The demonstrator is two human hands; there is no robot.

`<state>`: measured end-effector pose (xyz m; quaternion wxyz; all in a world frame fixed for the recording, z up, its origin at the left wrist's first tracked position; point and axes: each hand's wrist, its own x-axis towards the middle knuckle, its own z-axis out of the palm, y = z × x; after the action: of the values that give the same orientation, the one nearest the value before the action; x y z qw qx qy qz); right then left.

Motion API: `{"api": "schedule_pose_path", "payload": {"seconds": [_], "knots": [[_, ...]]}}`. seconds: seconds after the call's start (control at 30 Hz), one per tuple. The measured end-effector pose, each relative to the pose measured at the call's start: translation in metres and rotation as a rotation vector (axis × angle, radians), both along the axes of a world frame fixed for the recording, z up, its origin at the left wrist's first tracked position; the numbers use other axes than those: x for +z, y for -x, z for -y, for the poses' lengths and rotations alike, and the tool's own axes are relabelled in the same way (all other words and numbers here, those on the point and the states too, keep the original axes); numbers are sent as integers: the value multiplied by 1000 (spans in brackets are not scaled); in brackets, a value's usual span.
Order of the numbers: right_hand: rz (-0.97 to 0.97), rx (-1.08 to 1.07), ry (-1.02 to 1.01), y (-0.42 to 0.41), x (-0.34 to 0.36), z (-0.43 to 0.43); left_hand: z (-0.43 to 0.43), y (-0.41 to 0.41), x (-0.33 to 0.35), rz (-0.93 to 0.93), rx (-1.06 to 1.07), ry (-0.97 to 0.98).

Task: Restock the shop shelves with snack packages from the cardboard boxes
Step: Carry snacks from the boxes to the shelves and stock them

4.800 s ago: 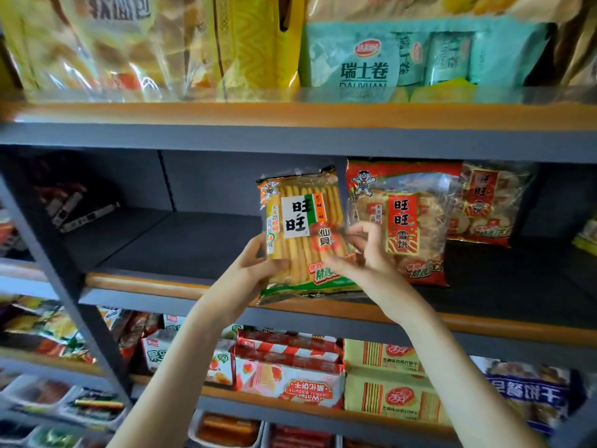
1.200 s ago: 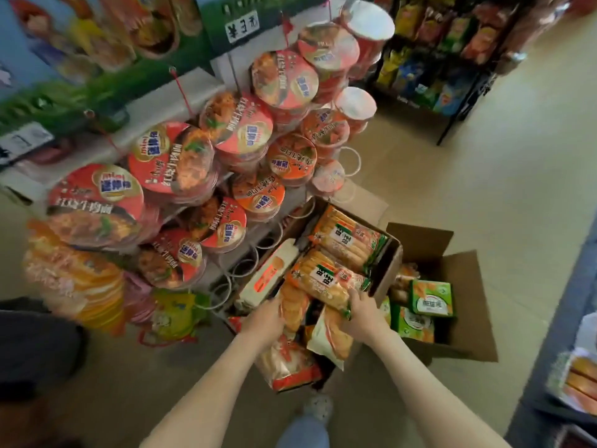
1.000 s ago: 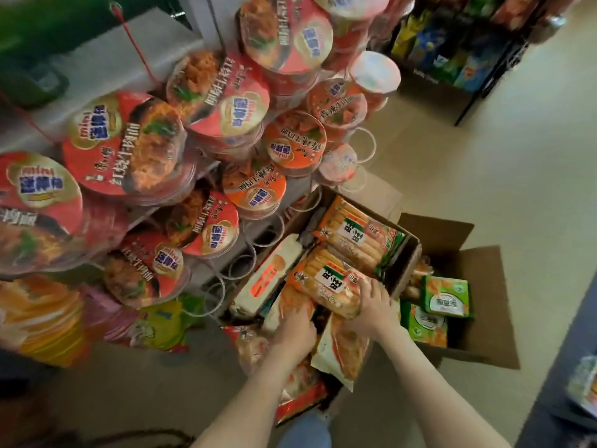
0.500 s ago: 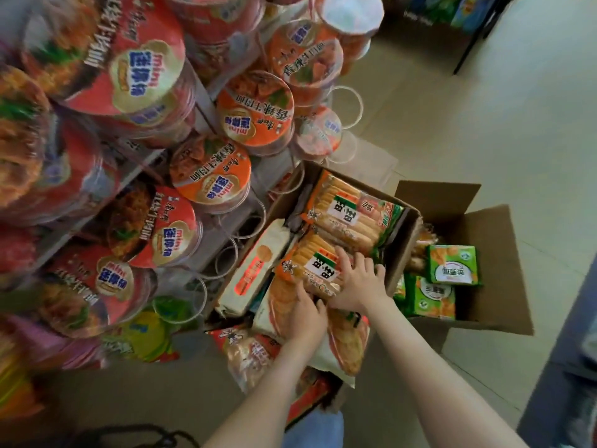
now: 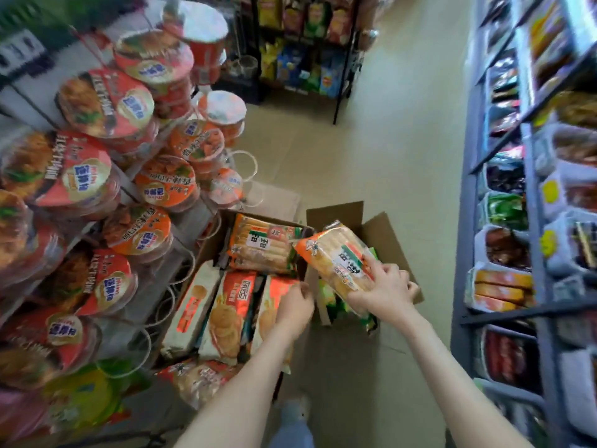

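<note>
The right hand (image 5: pixel 384 289) grips a long, clear-and-orange plastic rice-cracker packet (image 5: pixel 336 253), thumb over the printed face and fingers curled round its far edge. The wrapper shows rows of pale golden stick-shaped crackers through the film. It has an orange end printed with a small cartoon figure, a white label with dark characters across the middle, and a green band at the other end. The rice-cracker packet is held in the air above the open second brown cardboard box (image 5: pixel 336 211), which stands just at 3 o'clock of the first brown cardboard box (image 5: pixel 210 234). Its long axis runs slantwise, the orange end pointing to about 10 o'clock and the green end to about 4 o'clock, below the wrist, with the printed face turned up toward the camera. A matching rice-cracker pack (image 5: pixel 261 250) lies flat in the first box, at 9 o'clock of the held one and nearly touching its orange end. The left hand (image 5: pixel 295 307) hovers at the near rim of the first box, over upright orange-and-white biscuit packs (image 5: pixel 226 312). Its fingers are curled, but whether they hold anything cannot be told. Red-lidded instant noodle bowls (image 5: pixel 103 98) hang on a wire rack at 9 to 11 o'clock, and grey metal shelving (image 5: pixel 533 221) with packaged goods fills the 3 o'clock side.
</note>
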<state>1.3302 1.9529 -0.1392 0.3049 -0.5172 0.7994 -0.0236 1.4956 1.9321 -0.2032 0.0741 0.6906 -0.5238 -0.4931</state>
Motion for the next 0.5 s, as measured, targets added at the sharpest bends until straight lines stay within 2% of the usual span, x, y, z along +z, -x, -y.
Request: {"api": "schedule_pose_path", "payload": {"seconds": [0.27, 0.43, 0.5], "knots": [[-219, -417, 338, 156, 158, -114, -37, 201, 113, -211, -392, 224], [-387, -678, 609, 235, 236, -201, -92, 321, 196, -422, -576, 334], [-423, -758, 686, 257, 260, -236, -120, 358, 232, -568, -610, 380]]}}
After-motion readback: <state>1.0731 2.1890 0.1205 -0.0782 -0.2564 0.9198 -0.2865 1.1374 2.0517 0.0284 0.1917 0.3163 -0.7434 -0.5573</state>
